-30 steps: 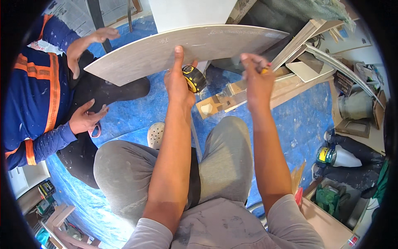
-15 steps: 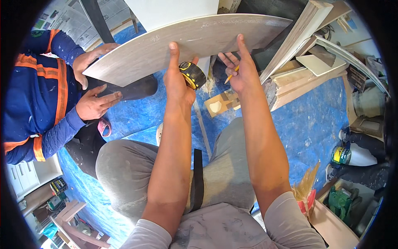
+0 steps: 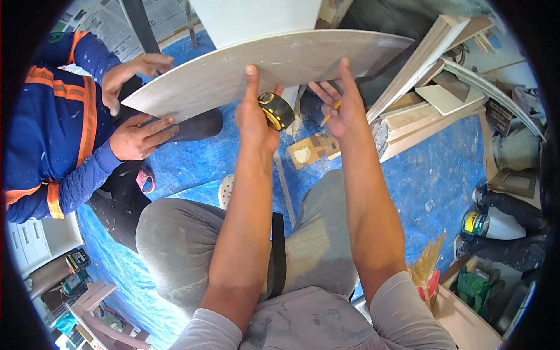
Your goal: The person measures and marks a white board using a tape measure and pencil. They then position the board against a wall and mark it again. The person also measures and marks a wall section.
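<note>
A long thin wooden board (image 3: 297, 52) with a curved upper edge spans the view in front of me. My left hand (image 3: 256, 119) grips a black and yellow tape measure (image 3: 277, 112), its thumb lying on the board's face. My right hand (image 3: 341, 111) has its thumb up on the board's face near the right part, fingers curled below the lower edge, with a yellow pencil (image 3: 328, 116) held in it. A co-worker's hands (image 3: 140, 136) are at the board's left end, one above it and one below.
A blue tarp (image 3: 420, 181) covers the floor. Wood offcuts (image 3: 408, 134) lean at the right, with a tub (image 3: 475, 224) and an open box (image 3: 466, 291) below. A white panel (image 3: 262, 20) stands behind the board. A white cabinet (image 3: 32, 245) sits lower left.
My right hand has risen onto the board from the right, its thumb now on the face. The co-worker's lower hand has moved up and right to the board's left end.
</note>
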`<state>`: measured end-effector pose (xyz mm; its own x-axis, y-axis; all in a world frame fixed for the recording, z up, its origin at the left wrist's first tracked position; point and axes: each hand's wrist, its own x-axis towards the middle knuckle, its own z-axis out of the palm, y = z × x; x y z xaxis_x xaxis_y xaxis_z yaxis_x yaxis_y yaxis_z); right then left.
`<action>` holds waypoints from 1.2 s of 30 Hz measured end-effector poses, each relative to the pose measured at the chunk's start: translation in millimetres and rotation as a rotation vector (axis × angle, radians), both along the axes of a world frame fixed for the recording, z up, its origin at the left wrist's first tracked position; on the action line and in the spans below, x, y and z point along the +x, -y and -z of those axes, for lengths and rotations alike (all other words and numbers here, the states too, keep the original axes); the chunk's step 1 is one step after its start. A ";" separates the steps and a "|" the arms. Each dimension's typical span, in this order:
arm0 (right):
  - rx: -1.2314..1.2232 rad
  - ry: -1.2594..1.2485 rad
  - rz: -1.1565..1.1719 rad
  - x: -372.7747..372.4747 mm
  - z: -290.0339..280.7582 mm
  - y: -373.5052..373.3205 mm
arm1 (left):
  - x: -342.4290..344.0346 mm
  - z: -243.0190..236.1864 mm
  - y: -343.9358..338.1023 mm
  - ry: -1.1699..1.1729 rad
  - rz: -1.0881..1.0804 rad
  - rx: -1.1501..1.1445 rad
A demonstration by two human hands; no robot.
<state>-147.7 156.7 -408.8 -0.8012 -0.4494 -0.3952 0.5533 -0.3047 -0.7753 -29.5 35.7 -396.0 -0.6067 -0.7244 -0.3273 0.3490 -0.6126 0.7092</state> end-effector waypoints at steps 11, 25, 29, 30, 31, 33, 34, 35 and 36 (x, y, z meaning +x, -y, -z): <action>-0.309 -0.499 -0.143 40.5 -72.6 -43.0 | -1.1 -1.1 0.0 0.010 -0.069 0.088; 0.134 -1.117 -0.247 53.5 -130.5 53.6 | -8.2 2.5 3.6 0.006 -0.137 0.162; 0.129 -1.160 -0.238 51.1 -126.5 59.2 | -10.3 4.6 4.9 -0.010 -0.159 0.170; 0.152 -1.167 -0.244 50.4 -126.7 59.2 | -10.6 4.9 5.0 -0.012 -0.141 0.173; 0.174 -1.174 -0.250 49.5 -127.0 59.4 | -9.5 5.4 5.3 -0.013 -0.123 0.175; 0.173 -1.241 -0.242 46.9 -128.6 61.0 | -8.7 5.8 5.5 -0.014 -0.107 0.177; 0.179 -1.269 -0.235 45.6 -130.0 61.6 | -8.4 5.7 5.6 -0.013 -0.107 0.176; 0.185 -1.266 -0.248 44.5 -131.9 60.6 | -8.7 5.6 5.5 -0.015 -0.104 0.181; 0.200 -1.256 -0.259 43.6 -133.5 59.8 | -9.2 5.3 5.4 -0.022 -0.103 0.171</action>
<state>-104.1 96.9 -275.3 -0.5696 -0.6666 0.4808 -0.5560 -0.1183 -0.8227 -38.6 30.2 -401.4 -0.5401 -0.7183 -0.4386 0.4303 -0.6836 0.5895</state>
